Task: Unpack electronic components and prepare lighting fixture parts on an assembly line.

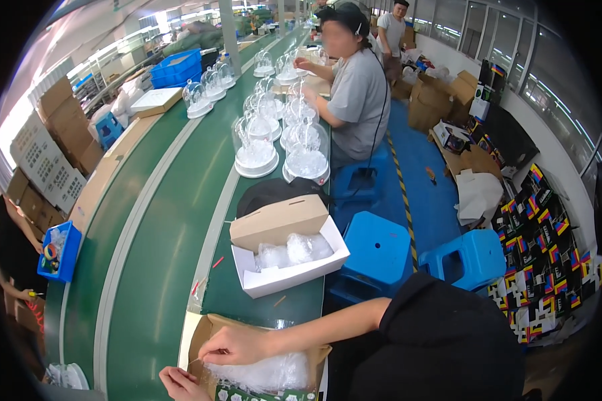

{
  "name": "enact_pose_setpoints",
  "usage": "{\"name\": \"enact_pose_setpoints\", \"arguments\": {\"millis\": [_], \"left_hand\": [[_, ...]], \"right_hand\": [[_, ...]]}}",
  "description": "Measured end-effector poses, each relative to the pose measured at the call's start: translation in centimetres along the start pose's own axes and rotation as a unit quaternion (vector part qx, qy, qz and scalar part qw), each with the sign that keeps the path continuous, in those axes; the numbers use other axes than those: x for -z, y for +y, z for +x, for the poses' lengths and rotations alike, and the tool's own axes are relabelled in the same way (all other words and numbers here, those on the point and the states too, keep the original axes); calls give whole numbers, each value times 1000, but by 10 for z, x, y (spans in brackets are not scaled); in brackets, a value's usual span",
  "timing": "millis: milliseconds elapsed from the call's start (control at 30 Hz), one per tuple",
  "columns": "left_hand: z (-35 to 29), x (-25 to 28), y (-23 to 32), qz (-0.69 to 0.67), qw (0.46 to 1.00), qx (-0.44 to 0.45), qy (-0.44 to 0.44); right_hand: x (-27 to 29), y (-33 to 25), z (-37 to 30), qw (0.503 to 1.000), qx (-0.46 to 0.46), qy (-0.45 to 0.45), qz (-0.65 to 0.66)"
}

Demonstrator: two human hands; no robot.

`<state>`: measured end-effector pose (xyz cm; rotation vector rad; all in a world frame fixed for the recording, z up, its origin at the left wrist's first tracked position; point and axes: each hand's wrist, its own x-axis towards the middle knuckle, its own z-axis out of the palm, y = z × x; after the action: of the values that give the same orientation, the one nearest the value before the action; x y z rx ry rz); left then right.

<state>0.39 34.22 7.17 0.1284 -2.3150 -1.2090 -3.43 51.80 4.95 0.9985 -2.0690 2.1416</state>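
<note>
At the view's six o'clock, an open box (pixel 214 323) holds a clear plastic bundle (pixel 284 374). Toward the box's nine o'clock, the right hand (pixel 237 344) pinches a thin strand (pixel 194 361); the left hand (pixel 184 385) curls at eight, its grip impossible to tell.

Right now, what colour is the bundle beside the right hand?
The bundle looks translucent white in head view.

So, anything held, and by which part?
Apparently a thin strand, one visible end at the right hand; the left hand: grip can't be told.
</note>
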Motion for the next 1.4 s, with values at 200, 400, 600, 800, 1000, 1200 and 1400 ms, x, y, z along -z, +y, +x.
{"name": "enact_pose_setpoints", "arguments": {"millis": [200, 400, 600, 800, 1000, 1200, 1400], "left_hand": [[2, 1, -6, -16, 1000, 18, -3], [1, 0, -4, -13, 999, -8, -36], [-3, 1, -5, -66, 998, 11, -14], [1, 5, -7, -53, 998, -43, 6], [0, 3, -11, -103, 995, -11, 9], [-4, 1, -11, -95, 994, 4, -51], [-6, 2, 5, -76, 989, -20, -125]], "right_hand": [[1, -1, -7, 999, -30, -6, -37], [-7, 6, -5, 996, -21, -20, -79], [-5, 12, -7, 994, -8, -100, -45], [-2, 5, -5, 994, -40, -101, -34], [-4, 7, -3, 997, 43, -41, -59], [-2, -6, -3, 997, -50, 61, -6], [3, -3, -3, 997, -68, -33, 0]]}}
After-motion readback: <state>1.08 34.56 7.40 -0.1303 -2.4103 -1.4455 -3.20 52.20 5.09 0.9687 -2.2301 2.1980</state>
